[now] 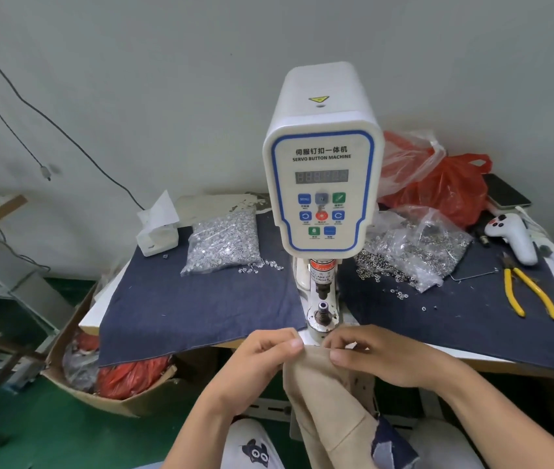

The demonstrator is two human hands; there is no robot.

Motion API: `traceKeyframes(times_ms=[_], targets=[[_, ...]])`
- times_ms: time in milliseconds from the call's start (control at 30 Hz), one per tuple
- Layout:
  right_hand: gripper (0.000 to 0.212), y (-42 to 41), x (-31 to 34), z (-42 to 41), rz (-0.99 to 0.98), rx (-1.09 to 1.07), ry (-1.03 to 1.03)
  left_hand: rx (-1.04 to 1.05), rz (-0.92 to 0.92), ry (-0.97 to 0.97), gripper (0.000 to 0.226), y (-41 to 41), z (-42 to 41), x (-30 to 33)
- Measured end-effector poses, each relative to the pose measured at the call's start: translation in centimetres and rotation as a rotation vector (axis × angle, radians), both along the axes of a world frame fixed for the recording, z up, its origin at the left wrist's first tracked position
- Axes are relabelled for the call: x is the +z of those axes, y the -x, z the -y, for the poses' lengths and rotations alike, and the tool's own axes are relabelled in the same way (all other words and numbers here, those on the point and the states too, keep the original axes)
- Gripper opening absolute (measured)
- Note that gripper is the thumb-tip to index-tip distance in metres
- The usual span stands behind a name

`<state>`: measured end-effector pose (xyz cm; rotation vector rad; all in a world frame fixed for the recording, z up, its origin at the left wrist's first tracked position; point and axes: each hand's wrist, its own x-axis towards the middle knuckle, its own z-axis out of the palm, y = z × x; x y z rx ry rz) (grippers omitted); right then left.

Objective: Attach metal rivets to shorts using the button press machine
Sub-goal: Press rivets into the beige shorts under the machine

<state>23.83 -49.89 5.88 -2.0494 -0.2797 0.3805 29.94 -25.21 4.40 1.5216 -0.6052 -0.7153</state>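
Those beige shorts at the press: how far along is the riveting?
Done: no fitted rivet shows on the shorts. In hand: the left hand and right hand pinch the top edge just in front of the press. Left: slide the cloth under the punch and press.

At the centre of the frame we read, on the white front panel of the button machine [323, 184], a line of Chinese characters, 伺服钉扣一体机, and under it "SERVO BUTTON MACHINE" in dark blue capitals. Below that we see a dark number display [321, 176], but its digits are too faint for us to read. The blue button [304, 199] at the left of the top row says "MENU"; the small captions under the other buttons are too blurred. On top of the housing we make out a yellow warning triangle [318, 99]. Lower down, a label [319, 276] on the press shaft reads in part "CARE OF" and "FINGER".
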Motion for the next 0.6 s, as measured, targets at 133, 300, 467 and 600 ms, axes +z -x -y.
traceKeyframes(times_ms=[133,300,467,600], targets=[[0.020,-0.1,0.3,-0.7,-0.043,-0.061,-0.063,0.043,0.115,-0.238,0.026,-0.6,0.0,0.2],[0.012,-3.4,-1.8,3.1,0.206,-0.646,0.368,0.506,0.169,-0.220,0.035,-2.5,2.0,1.7],[0.013,-6.9,-3.8,7.0,0.242,-0.859,0.684,0.709,0.396,-0.551,0.039,-8.4,3.5,2.2],[0.024,-8.2,-4.4,6.2,0.297,-0.846,0.845,0.682,0.496,-0.805,0.032,-12.9,4.4,0.8]])
